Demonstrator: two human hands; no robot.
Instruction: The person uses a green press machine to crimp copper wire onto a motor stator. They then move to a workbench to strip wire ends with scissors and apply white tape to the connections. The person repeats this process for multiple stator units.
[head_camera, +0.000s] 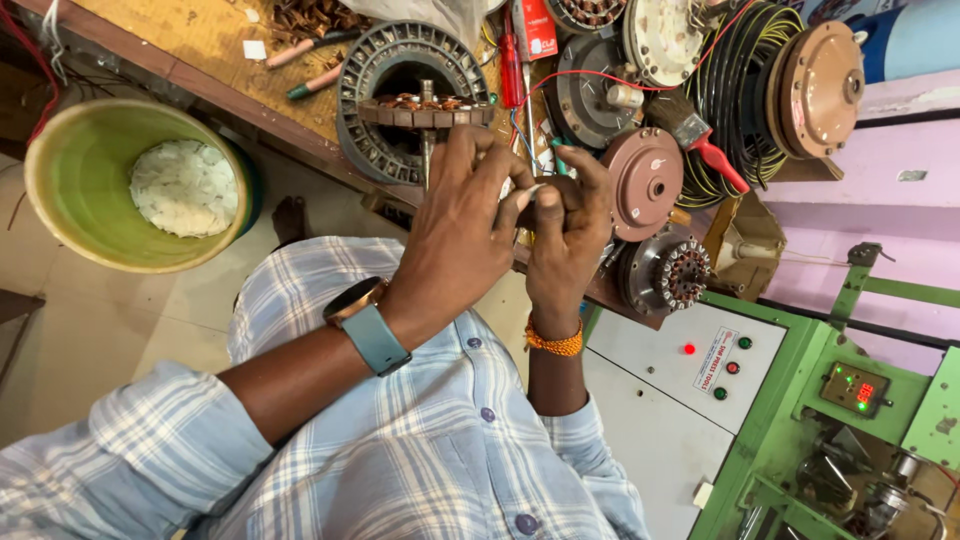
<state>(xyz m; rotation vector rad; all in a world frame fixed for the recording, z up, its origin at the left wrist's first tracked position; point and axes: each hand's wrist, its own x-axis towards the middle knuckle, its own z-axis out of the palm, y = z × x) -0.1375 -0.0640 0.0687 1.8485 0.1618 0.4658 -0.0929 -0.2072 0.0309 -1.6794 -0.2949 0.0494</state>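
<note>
My left hand (455, 235), with a blue-strapped watch on its wrist, and my right hand (565, 235), with an orange thread band, meet in front of the workbench edge. Their fingertips pinch a small white piece (530, 190) between them; what it is I cannot tell. Just beyond the fingers a round stator with copper windings (425, 108) sits on an upright shaft, in front of a grey ribbed motor housing (365, 90). My checked shirt fills the bottom of the view.
A green bucket (80, 180) holding white material stands on the floor at left. The wooden bench (200, 50) carries motor covers, a red-handled screwdriver (510, 65), a brush (700, 140) and coiled wire (740, 80). A green machine with a grey control panel (680, 380) stands at right.
</note>
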